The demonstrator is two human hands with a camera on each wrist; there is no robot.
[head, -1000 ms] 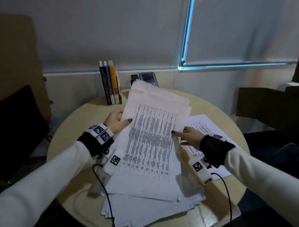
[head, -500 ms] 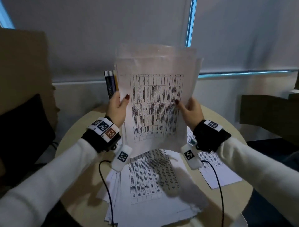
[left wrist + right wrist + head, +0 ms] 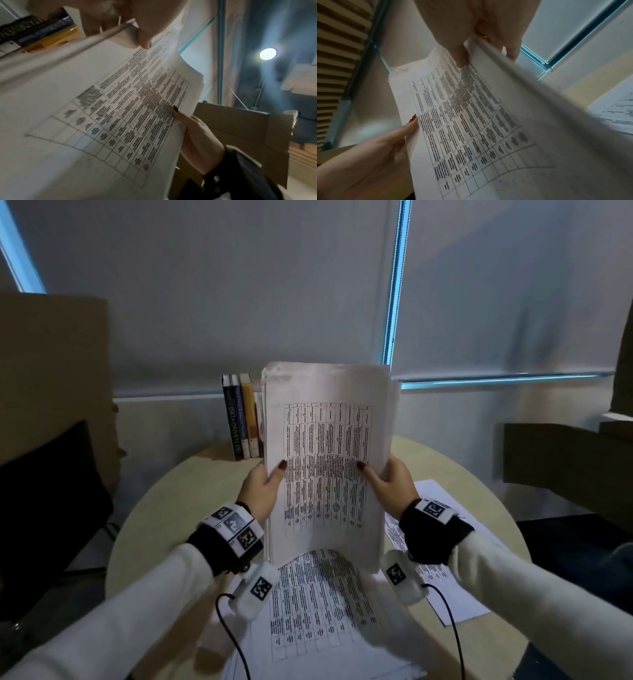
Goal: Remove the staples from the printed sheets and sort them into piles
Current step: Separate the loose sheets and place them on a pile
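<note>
Stack of printed sheets (image 3: 329, 460) held upright, hiding far table (image 3: 164, 508).
My left hand (image 3: 262, 491) and right hand (image 3: 390, 486) pinched its edges; books (image 3: 241, 419) stood far left.

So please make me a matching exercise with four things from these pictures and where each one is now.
Things:
1. sheaf
2. books
3. single sheet
4. pile

Places:
A. flat on the table, below the raised paper
B. upright at the table's far edge
C. held upright between left hand and right hand
D. flat on the table, under the right wrist

Pairs: 1-C, 2-B, 3-D, 4-A
</note>
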